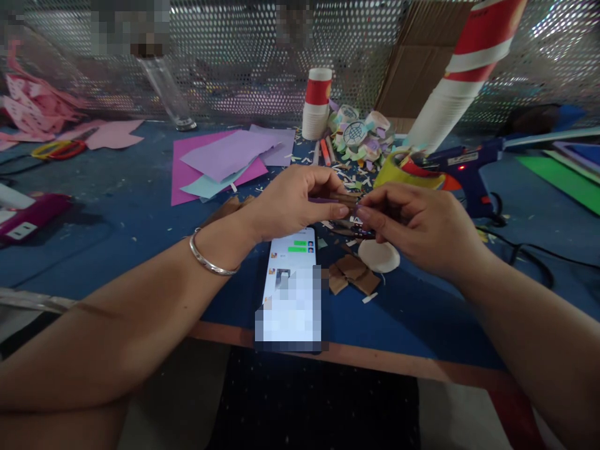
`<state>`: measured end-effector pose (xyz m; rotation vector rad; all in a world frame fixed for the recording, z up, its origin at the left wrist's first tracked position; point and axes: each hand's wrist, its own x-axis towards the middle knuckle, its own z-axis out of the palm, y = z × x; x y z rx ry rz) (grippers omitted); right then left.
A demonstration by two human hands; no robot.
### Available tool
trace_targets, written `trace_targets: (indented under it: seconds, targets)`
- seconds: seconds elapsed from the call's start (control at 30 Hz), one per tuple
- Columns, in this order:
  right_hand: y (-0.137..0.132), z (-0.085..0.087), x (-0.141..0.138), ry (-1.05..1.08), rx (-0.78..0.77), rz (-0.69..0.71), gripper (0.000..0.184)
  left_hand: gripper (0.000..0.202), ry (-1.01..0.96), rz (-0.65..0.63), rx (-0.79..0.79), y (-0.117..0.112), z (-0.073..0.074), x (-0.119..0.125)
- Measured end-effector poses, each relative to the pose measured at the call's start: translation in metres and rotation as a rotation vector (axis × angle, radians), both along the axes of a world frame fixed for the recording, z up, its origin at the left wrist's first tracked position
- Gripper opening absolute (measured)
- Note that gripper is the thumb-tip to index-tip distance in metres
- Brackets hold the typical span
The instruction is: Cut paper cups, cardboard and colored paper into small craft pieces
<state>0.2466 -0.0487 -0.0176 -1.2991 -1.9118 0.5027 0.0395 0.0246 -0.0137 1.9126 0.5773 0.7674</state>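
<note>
My left hand [300,200], with a silver bangle on its wrist, grips a thin brown cardboard strip [345,199] between thumb and fingers. Fingertips of my right hand [417,222] are pinched together at the strip's right end, by a small purple bit. What exactly the right fingers hold is hidden. Below the hands lies a lit phone [293,250], partly blurred out. To its right are small brown cardboard pieces [356,275] and a white round disc [379,256].
A blue glue gun [473,172] with a red light stands beside a yellow tape roll [405,169]. Behind are stacked paper cups [317,103], a taller leaning cup stack [459,81] and a paper craft [360,132]. Left are purple sheets [229,153] and scissors [59,150].
</note>
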Motion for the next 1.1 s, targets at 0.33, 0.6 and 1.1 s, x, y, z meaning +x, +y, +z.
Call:
trace_targets:
  seconds: [0.33, 0.6, 1.1]
  targets:
    - [-0.0004, -0.0007, 0.0020, -0.043, 0.024, -0.002, 0.013, 0.010, 0.048, 0.004, 0.117, -0.0033, 0.0007, 0.0026]
    - [-0.0013, 0.0017, -0.0003, -0.046, 0.029, -0.009, 0.012, 0.009, 0.102, 0.034, 0.260, -0.0031, 0.0047, 0.0010]
    - [0.0007, -0.0014, 0.0004, -0.056, 0.072, -0.004, 0.014, 0.009, 0.107, 0.044, 0.226, -0.0071, 0.0054, 0.0031]
